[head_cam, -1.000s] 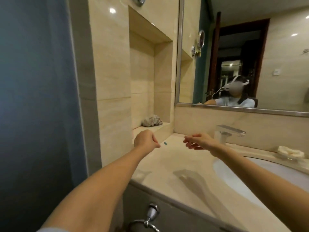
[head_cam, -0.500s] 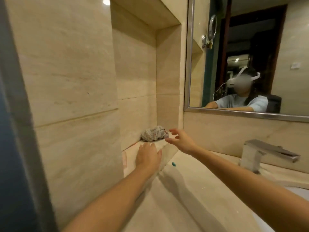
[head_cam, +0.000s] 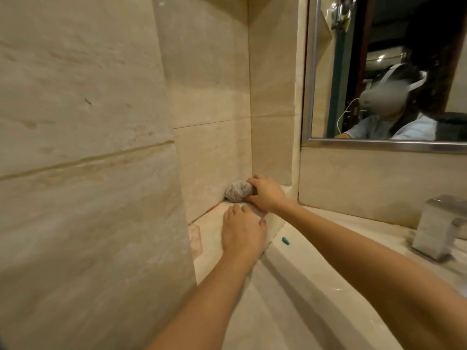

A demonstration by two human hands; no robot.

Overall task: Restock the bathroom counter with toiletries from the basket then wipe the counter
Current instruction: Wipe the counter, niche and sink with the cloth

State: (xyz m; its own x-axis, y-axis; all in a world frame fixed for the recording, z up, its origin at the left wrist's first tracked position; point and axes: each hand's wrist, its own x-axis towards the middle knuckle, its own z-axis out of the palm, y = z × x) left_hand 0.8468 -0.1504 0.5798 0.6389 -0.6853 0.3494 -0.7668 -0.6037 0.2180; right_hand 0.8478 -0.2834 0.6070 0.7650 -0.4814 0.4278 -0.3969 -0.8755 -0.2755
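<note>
A crumpled grey cloth (head_cam: 236,192) lies in the back corner of the wall niche's ledge (head_cam: 209,226). My right hand (head_cam: 266,194) closes around the cloth's right side, fingers curled over it. My left hand (head_cam: 242,232) rests flat, palm down, on the ledge just in front of the cloth, fingers spread and holding nothing. The beige stone counter (head_cam: 290,286) runs below the ledge. No basket or toiletries show in this view.
A small teal piece (head_cam: 285,240) lies on the counter near the ledge's foot. A chrome faucet (head_cam: 439,228) stands at the right. A framed mirror (head_cam: 379,72) hangs above the backsplash. The stone wall (head_cam: 88,173) crowds the left side.
I leaned closer to the niche. My right hand went from hovering open beside the cloth to gripping it. My left hand stayed flat on the ledge.
</note>
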